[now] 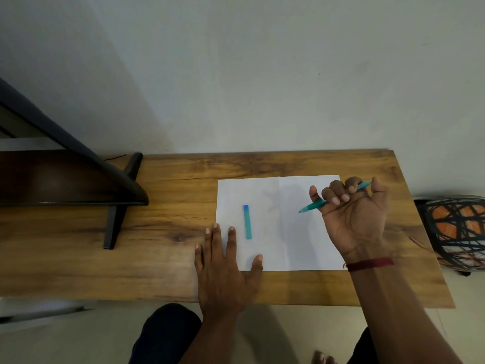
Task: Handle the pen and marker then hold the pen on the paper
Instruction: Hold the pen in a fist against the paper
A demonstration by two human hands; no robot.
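A white sheet of paper point(265, 195) lies on the wooden table point(162, 219). On its left half lies a short teal marker point(247, 222) with a blue end, pointing away from me. My left hand point(223, 269) rests flat with straight fingers on the paper's lower left corner and the table. My right hand point(353, 214) is raised palm-up over the right side of the paper. Its curled fingers hold a teal pen point(313, 205), whose tip points left and down, just above the sheet.
A dark wooden rack with black metal legs point(115, 203) stands at the table's left. A plain wall runs behind the table. A patterned orange and blue bag point(456, 229) sits off the right edge. My knees show below the front edge.
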